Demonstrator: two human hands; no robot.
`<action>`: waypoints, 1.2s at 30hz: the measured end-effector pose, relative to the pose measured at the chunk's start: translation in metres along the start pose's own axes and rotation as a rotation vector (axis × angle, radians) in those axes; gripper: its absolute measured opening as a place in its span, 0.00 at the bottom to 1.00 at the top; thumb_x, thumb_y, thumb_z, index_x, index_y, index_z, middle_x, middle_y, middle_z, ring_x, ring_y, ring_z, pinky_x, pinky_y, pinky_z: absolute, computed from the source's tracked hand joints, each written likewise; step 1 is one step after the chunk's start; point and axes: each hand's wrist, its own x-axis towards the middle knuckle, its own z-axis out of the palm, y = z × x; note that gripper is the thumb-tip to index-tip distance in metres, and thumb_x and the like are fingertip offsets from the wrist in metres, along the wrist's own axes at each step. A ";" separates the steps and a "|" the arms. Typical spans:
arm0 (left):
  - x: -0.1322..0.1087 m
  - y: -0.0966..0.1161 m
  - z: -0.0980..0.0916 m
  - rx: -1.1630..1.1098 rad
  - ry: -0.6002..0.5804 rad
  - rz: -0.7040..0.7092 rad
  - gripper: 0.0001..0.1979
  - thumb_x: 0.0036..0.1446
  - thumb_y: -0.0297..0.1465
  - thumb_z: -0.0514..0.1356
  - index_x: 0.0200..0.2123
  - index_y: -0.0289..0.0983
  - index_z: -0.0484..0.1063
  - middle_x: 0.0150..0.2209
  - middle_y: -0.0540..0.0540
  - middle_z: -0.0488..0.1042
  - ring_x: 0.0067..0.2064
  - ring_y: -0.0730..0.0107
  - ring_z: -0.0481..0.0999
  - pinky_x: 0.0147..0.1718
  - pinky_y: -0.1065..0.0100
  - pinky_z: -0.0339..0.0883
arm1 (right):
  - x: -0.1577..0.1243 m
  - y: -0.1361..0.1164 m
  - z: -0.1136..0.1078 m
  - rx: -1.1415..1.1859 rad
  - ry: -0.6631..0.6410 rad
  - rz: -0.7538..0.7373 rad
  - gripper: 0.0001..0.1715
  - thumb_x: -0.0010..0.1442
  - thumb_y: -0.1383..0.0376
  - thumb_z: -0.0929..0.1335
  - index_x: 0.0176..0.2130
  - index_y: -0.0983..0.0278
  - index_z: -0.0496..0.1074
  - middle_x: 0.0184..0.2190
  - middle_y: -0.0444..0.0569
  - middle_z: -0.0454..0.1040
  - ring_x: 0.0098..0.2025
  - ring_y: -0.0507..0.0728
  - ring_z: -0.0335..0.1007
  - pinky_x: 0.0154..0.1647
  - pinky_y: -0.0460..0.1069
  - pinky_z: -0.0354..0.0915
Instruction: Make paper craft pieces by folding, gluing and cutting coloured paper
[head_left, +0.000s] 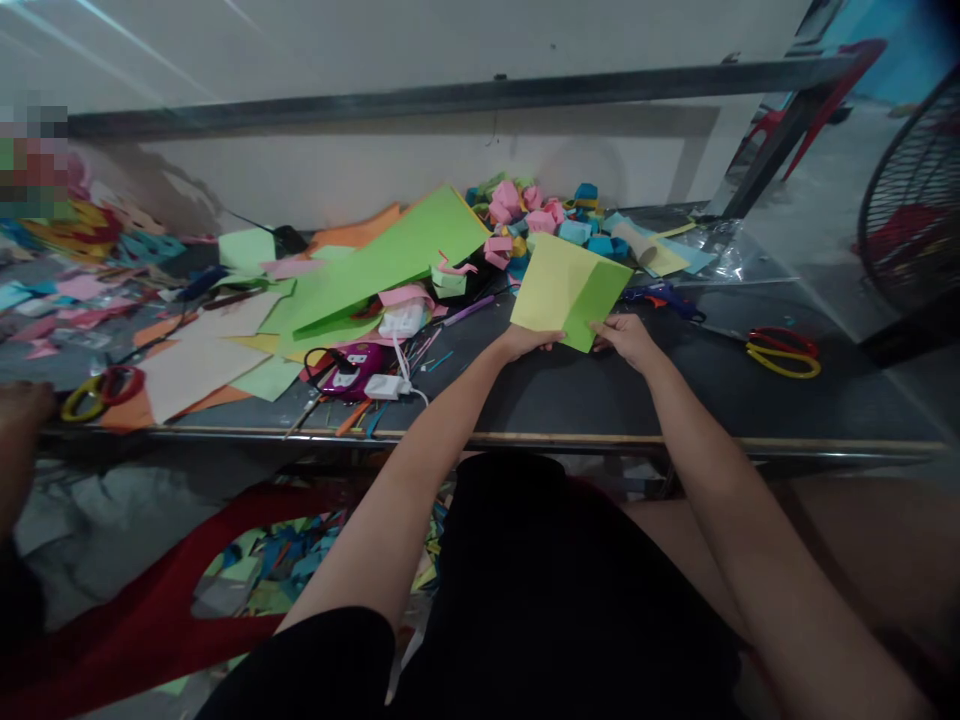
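Note:
A folded sheet of light green paper (pixel 566 288) stands tilted on the dark table (pixel 600 390), one half paler than the other. My left hand (pixel 525 342) pinches its lower left corner. My right hand (pixel 626 338) grips the lower right edge near the fold. Both hands are closed on the sheet, just in front of a heap of small pink and blue folded paper pieces (pixel 544 220).
Large green (pixel 390 262), orange and cream sheets lie scattered at the left. Red-and-yellow scissors (pixel 780 352) lie at the right, another pair (pixel 97 392) at the left. A pink glue gun (pixel 352 368) with white plug sits near the front edge. Another person's arm (pixel 19 440) shows at far left. A fan (pixel 911 200) stands right.

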 end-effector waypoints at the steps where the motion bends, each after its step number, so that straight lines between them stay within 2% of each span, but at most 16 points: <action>1: 0.000 0.000 0.000 0.018 -0.018 -0.005 0.10 0.55 0.24 0.70 0.26 0.33 0.72 0.19 0.53 0.71 0.21 0.79 0.65 0.27 0.70 0.61 | 0.000 0.000 0.000 0.003 -0.007 0.016 0.31 0.40 0.42 0.83 0.27 0.63 0.79 0.23 0.49 0.80 0.26 0.56 0.78 0.28 0.50 0.77; 4: 0.001 -0.002 -0.001 0.050 -0.040 0.002 0.11 0.55 0.26 0.70 0.25 0.34 0.72 0.19 0.53 0.70 0.22 0.78 0.66 0.28 0.69 0.64 | 0.001 0.001 -0.002 0.021 -0.015 0.038 0.31 0.40 0.42 0.83 0.27 0.64 0.79 0.23 0.49 0.80 0.26 0.56 0.79 0.29 0.50 0.78; 7: 0.003 -0.006 -0.002 0.046 -0.032 0.034 0.09 0.54 0.26 0.71 0.28 0.34 0.73 0.19 0.53 0.71 0.22 0.78 0.66 0.28 0.69 0.64 | 0.001 0.001 -0.001 0.061 0.040 0.026 0.31 0.45 0.40 0.81 0.27 0.64 0.78 0.24 0.50 0.81 0.25 0.56 0.78 0.28 0.49 0.77; 11: 0.006 -0.010 -0.003 0.073 -0.058 0.040 0.11 0.53 0.25 0.71 0.26 0.34 0.72 0.19 0.52 0.70 0.22 0.78 0.66 0.28 0.69 0.64 | 0.000 -0.002 0.000 0.018 0.048 0.022 0.32 0.47 0.39 0.79 0.25 0.63 0.76 0.22 0.51 0.79 0.22 0.54 0.74 0.16 0.45 0.64; 13: 0.007 -0.010 -0.004 0.082 -0.063 0.040 0.11 0.54 0.26 0.71 0.26 0.34 0.72 0.20 0.51 0.71 0.22 0.78 0.67 0.28 0.69 0.64 | 0.000 -0.003 0.000 0.003 0.028 0.034 0.33 0.47 0.38 0.79 0.25 0.64 0.75 0.22 0.52 0.79 0.22 0.54 0.74 0.14 0.44 0.60; 19: 0.006 -0.008 -0.004 0.117 -0.079 0.048 0.09 0.54 0.26 0.71 0.28 0.34 0.72 0.20 0.51 0.71 0.22 0.78 0.67 0.27 0.69 0.64 | 0.004 0.001 0.000 0.025 0.101 0.030 0.34 0.51 0.36 0.76 0.28 0.62 0.71 0.22 0.50 0.76 0.22 0.53 0.71 0.19 0.46 0.68; 22: 0.007 -0.010 -0.005 0.094 -0.084 0.064 0.09 0.53 0.26 0.71 0.31 0.34 0.73 0.21 0.51 0.72 0.22 0.77 0.67 0.26 0.70 0.64 | 0.007 0.005 -0.001 0.025 0.095 0.020 0.37 0.49 0.32 0.76 0.29 0.62 0.72 0.23 0.50 0.76 0.22 0.53 0.71 0.21 0.48 0.70; 25: 0.008 -0.012 -0.006 0.080 -0.089 0.068 0.10 0.51 0.27 0.72 0.35 0.34 0.74 0.21 0.50 0.73 0.22 0.76 0.68 0.26 0.70 0.65 | 0.008 0.009 -0.002 0.014 0.123 -0.022 0.39 0.45 0.30 0.76 0.27 0.61 0.71 0.21 0.50 0.75 0.21 0.54 0.71 0.18 0.48 0.66; 30: 0.007 -0.009 -0.006 0.090 -0.133 0.056 0.12 0.50 0.27 0.72 0.36 0.32 0.75 0.22 0.49 0.74 0.23 0.76 0.69 0.26 0.68 0.67 | 0.009 0.011 -0.004 -0.028 0.172 -0.039 0.40 0.48 0.28 0.73 0.23 0.60 0.67 0.17 0.50 0.72 0.18 0.55 0.70 0.11 0.47 0.52; 33: 0.006 -0.008 -0.006 0.076 -0.144 0.062 0.15 0.49 0.27 0.73 0.39 0.32 0.75 0.23 0.50 0.74 0.23 0.76 0.69 0.26 0.69 0.67 | 0.007 0.010 -0.003 -0.022 0.199 -0.028 0.38 0.51 0.29 0.72 0.23 0.59 0.66 0.17 0.50 0.71 0.17 0.55 0.69 0.11 0.48 0.53; 36: 0.006 -0.007 -0.006 0.072 -0.133 0.055 0.17 0.46 0.28 0.74 0.38 0.32 0.75 0.22 0.51 0.73 0.22 0.76 0.68 0.25 0.69 0.66 | 0.006 0.008 -0.001 -0.024 0.266 -0.033 0.37 0.54 0.30 0.70 0.24 0.58 0.64 0.15 0.47 0.67 0.14 0.54 0.64 0.11 0.49 0.54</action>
